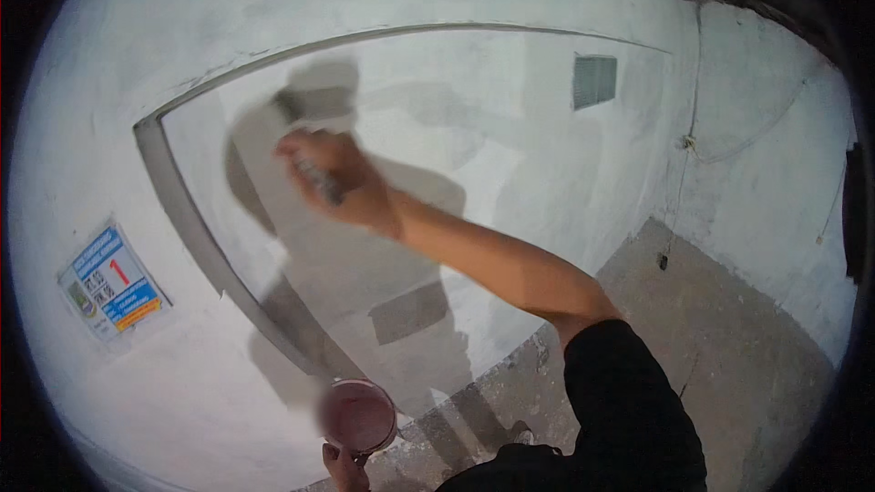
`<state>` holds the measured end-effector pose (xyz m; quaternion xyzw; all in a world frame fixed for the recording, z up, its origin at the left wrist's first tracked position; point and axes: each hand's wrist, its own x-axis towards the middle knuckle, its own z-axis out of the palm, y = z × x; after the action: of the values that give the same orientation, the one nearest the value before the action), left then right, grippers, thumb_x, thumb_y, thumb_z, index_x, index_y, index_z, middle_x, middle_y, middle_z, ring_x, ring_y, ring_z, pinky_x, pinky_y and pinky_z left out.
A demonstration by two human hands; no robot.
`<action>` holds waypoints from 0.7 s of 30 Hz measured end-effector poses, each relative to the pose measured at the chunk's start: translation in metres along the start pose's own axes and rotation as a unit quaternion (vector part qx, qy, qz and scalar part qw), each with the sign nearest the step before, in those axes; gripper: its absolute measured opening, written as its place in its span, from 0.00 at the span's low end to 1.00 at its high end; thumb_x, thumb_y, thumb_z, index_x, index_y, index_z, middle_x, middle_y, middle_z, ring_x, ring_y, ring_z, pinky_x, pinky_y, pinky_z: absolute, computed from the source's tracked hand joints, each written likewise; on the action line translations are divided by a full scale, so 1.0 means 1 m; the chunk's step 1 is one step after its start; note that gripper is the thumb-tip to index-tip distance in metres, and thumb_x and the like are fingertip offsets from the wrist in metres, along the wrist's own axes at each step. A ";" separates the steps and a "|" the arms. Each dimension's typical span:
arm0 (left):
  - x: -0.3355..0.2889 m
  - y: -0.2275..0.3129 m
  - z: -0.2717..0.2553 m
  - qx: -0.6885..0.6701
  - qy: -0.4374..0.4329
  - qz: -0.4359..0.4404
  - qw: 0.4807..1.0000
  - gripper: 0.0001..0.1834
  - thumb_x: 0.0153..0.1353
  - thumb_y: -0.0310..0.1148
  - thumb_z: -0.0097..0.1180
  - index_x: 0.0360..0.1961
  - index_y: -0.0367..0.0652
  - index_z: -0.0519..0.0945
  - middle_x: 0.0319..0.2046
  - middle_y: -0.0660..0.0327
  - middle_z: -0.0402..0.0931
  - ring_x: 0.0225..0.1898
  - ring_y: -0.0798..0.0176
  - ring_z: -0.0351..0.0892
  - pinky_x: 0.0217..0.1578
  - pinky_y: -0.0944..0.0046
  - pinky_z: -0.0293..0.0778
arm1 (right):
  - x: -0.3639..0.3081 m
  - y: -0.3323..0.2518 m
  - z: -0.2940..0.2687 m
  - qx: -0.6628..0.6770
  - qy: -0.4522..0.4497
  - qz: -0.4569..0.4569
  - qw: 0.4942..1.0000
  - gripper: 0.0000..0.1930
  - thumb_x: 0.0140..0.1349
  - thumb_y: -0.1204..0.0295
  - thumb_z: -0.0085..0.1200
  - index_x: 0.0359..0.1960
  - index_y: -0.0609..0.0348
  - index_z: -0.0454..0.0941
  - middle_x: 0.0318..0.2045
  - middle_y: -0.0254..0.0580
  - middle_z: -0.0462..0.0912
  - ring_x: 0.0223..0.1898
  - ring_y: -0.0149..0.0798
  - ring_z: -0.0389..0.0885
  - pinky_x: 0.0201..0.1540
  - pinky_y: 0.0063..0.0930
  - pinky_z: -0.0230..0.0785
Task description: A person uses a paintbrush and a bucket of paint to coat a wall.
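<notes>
- The bare right hand (342,178), at ten o'clock from the centre, has its fingers curled tightly around a blurred paintbrush with a greyish handle and dark bristles (288,107).
- The paintbrush points toward eleven o'clock, its bristles before the pale, white-and-grey wall (510,91); whether they touch, I cannot tell.
- The left hand (346,468), at seven o'clock, grips the near side of a round, dark-red, open-topped pot (363,415).
- A grey raised strip (187,205) edges the wall panel from seven to ten o'clock.
- A grey slatted vent (594,82) sits between one and two o'clock.
- A blue-and-white poster (114,282) hangs near nine o'clock.
</notes>
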<state>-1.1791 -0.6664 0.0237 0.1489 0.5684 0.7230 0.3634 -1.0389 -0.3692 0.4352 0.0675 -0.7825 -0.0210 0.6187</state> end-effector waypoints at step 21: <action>0.005 0.003 -0.054 -0.028 0.064 0.043 0.997 0.14 0.62 0.30 0.60 0.37 0.42 0.64 0.32 0.61 0.69 0.32 0.65 0.71 0.33 0.60 0.77 | -0.055 0.177 -0.299 -0.372 0.145 0.155 0.904 0.06 0.62 0.76 0.55 0.39 0.61 0.83 0.36 0.46 0.86 0.41 0.40 0.85 0.45 0.29 0.74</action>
<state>-1.2179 -0.7018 0.0082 0.1168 0.5626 0.7620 0.2988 -0.7505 -0.1716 0.4720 -0.2873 -0.6201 -0.2049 0.7007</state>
